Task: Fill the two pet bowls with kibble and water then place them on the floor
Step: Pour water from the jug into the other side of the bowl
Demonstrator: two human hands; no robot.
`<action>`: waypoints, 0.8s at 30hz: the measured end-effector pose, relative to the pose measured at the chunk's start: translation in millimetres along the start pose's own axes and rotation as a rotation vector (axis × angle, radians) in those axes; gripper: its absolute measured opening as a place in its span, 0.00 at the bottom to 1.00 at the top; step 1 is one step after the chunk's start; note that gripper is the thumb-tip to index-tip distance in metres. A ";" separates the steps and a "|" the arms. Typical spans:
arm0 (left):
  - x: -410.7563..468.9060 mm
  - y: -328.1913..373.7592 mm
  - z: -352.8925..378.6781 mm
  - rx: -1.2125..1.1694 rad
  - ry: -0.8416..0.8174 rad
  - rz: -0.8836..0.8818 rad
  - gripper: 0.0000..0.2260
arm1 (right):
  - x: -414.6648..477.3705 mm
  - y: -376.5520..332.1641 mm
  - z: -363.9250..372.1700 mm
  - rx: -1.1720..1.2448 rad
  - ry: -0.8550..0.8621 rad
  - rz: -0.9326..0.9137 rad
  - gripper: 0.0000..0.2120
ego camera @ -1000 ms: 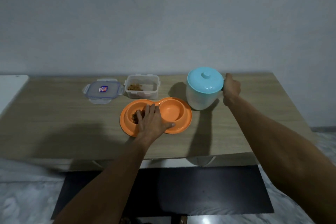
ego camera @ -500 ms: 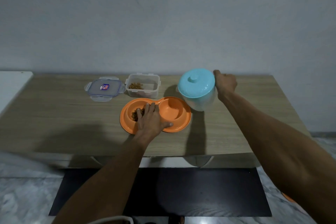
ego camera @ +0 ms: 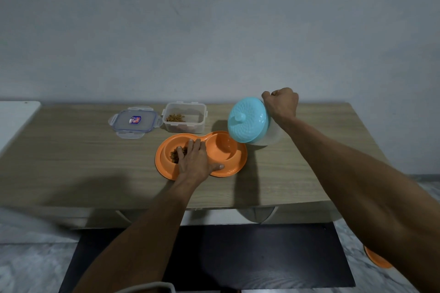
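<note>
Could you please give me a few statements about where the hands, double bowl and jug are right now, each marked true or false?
1. The left hand rests flat on the orange plastic double pet bowl. True.
2. The white jug with the light-blue lid stands upright. False: it is tilted toward the bowl.
3. Brown kibble lies in the bowl's left well. True.
4. The clear plastic food container has its lid on. False: its clear snap-lock lid lies beside it.
5. The right hand holds the jug. True.

L hand [ego camera: 197,162] flat, palm down, fingers spread, thumb out to the right. R hand [ego camera: 281,103] fisted, wrist cocked, arm stretched fwd. Both forearms bare.
</note>
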State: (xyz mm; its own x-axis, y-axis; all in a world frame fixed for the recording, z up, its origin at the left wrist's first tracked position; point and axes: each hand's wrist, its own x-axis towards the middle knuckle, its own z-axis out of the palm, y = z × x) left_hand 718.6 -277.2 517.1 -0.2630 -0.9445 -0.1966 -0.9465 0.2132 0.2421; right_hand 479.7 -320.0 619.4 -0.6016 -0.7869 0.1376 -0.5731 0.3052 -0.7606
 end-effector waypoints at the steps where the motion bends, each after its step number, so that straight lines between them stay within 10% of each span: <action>1: -0.1 0.1 -0.2 -0.001 -0.001 -0.001 0.46 | -0.3 -0.7 -0.3 -0.004 -0.001 -0.008 0.22; 24: 1.2 0.4 0.0 0.001 -0.004 -0.001 0.46 | 1.6 -10.9 1.1 -0.063 -0.017 -0.109 0.22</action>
State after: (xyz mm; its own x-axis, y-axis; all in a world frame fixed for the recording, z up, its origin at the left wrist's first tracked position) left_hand 717.9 -278.3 517.0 -0.2629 -0.9437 -0.2009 -0.9470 0.2125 0.2411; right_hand 485.6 -325.2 627.2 -0.5247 -0.8260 0.2059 -0.6684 0.2500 -0.7006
